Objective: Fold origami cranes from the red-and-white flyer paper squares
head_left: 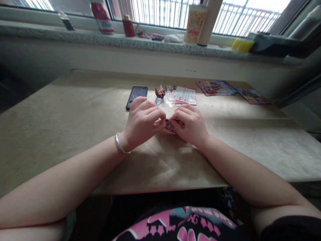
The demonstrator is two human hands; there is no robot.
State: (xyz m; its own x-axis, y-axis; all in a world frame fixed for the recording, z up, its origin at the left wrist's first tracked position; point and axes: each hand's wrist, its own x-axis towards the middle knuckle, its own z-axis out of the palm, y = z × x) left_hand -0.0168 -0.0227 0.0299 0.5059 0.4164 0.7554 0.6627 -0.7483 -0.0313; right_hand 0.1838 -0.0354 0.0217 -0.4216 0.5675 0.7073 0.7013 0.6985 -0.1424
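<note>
Between my two hands, low over the middle of the table, is a small red patterned packet (pixel 170 126), mostly covered by fingers. My left hand (pixel 144 117), with a silver bangle (pixel 120 144) at its wrist, pinches the packet's left edge between thumb and forefinger. My right hand (pixel 189 123) grips its right side, thumb on top. Just beyond the hands lie a crumpled red and dark wrapper (pixel 159 92) and a loose pile of white cards (pixel 183 94) with red print. A dark-cased phone (pixel 137 92) rests behind my left hand, partly hidden by it.
Colourful printed packs (pixel 218 88) lie at the table's back right, with another pack (pixel 253 96) beside them. On the windowsill (pixel 150 43) stand a red can (pixel 102 16), a patterned cup (pixel 194 25) and a yellow block (pixel 242 45). The table's (pixel 62 117) front edge is close to my body.
</note>
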